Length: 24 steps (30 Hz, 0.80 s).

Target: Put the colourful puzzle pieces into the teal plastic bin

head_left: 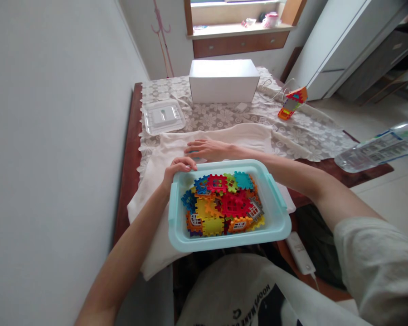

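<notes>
My left hand [179, 169] grips the far left corner of a light blue plastic bin [229, 244], fingers over its rim. The bin is held near my body at the table's front edge. Inside lie many colourful interlocking building pieces [221, 203], some shaped like windows. Beyond the bin, my right hand [206, 149] rests with fingers stretched out over a white cloth [224, 135]. A bit of blue shows beneath that hand, too covered to name.
At the back of the table stands a white box [224, 83]. A clear plastic lid [163, 117] lies at left. On the right are an assembled block structure [292, 103] and a clear plastic bottle [381, 147]. A white power strip [301, 253] is below, and a wall [54, 136] runs along the left.
</notes>
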Each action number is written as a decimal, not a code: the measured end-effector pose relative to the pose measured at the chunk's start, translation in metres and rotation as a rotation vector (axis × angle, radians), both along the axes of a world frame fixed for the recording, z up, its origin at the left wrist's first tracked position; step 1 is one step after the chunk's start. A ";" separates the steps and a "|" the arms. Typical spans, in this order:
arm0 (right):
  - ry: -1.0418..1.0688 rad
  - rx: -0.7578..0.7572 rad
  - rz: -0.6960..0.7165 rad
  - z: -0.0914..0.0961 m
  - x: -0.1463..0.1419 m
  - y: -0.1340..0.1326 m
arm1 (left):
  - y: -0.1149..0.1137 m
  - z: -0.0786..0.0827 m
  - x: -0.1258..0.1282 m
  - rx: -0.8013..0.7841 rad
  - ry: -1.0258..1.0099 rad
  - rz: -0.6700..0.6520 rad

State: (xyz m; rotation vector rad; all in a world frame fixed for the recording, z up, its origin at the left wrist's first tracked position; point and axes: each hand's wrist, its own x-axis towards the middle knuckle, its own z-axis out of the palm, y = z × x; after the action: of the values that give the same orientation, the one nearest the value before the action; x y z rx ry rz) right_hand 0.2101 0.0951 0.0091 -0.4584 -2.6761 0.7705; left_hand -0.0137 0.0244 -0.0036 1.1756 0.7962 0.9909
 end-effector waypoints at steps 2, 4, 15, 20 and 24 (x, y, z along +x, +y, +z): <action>-0.035 0.048 0.028 -0.009 0.004 0.003 | 0.004 0.000 -0.001 -0.026 0.005 -0.023; -0.044 0.079 0.016 -0.019 0.010 0.006 | 0.005 0.000 -0.002 -0.041 0.008 -0.035; -0.002 0.256 -0.318 -0.067 0.061 -0.001 | -0.004 0.004 -0.002 -0.063 0.002 0.047; 0.091 0.243 -0.443 -0.074 0.073 0.001 | -0.002 0.002 0.000 -0.088 -0.011 0.031; 0.237 0.039 -0.495 -0.071 0.066 -0.002 | 0.002 -0.001 -0.002 -0.147 -0.027 -0.037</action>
State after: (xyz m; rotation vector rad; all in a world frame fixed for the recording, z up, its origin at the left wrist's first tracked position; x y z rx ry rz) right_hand 0.2764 0.0927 -0.0618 -0.9114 -2.2173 0.5780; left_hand -0.0153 0.0266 -0.0046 1.0451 0.8096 0.9003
